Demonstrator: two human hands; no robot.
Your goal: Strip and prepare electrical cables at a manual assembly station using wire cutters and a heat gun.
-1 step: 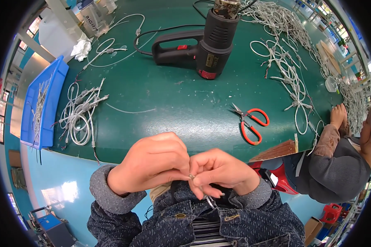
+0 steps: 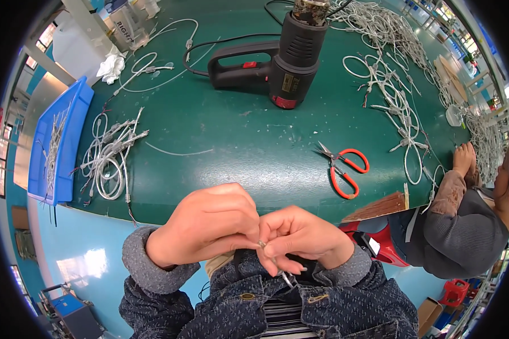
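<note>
Just off the near edge of the green table, my two hands meet in front of my jacket. My left hand (image 2: pixel 212 221) is closed, its thumb and forefinger pinching the tip of a pale cable. Against it, my right hand (image 2: pixel 300 236) grips the same cable (image 2: pixel 288 279), whose grey length hangs below the fingers. The fingers hide most of the cable end. Beyond my right hand, scissors (image 2: pixel 343 168) with red handles lie with their blades slightly apart. A short loose strand (image 2: pixel 179 152) rests on the table beyond my left hand.
A black heat gun (image 2: pixel 296 62) stands at the table's far middle, its cord running behind. Bundles of grey cables (image 2: pixel 108 155) lie left, with more cables (image 2: pixel 398 107) right. A blue bin (image 2: pixel 68 141) sits at the left edge. A co-worker (image 2: pixel 464 226) handles cables at right.
</note>
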